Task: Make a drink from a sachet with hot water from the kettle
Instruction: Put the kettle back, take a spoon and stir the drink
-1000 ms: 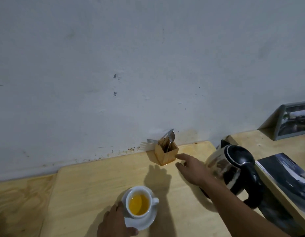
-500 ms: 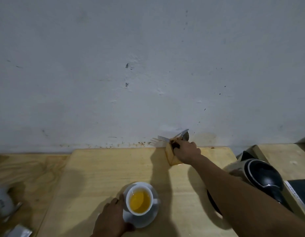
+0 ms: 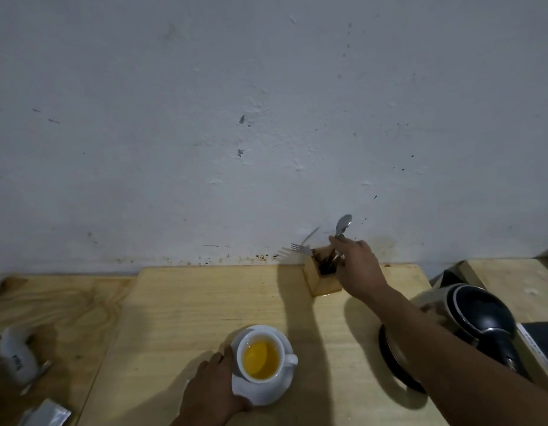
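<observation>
now your right hand (image 3: 357, 265) is at the far side of the table (image 3: 180, 305), fingers closed in a pinch on a spoon (image 3: 343, 225) whose bowl points up, just above the wooden holder (image 3: 323, 279) by the wall. a fork (image 3: 301, 248) leans out of this holder to the left. your left hand (image 3: 211, 390) rests near you, fingers curled on the edge of the saucer (image 3: 263, 392). the white cup (image 3: 262, 358) stands on it with yellow drink inside. the black kettle (image 3: 478, 321) is at the right, behind your forearm. a silver sachet (image 3: 48, 415) lies at the near left.
</observation>
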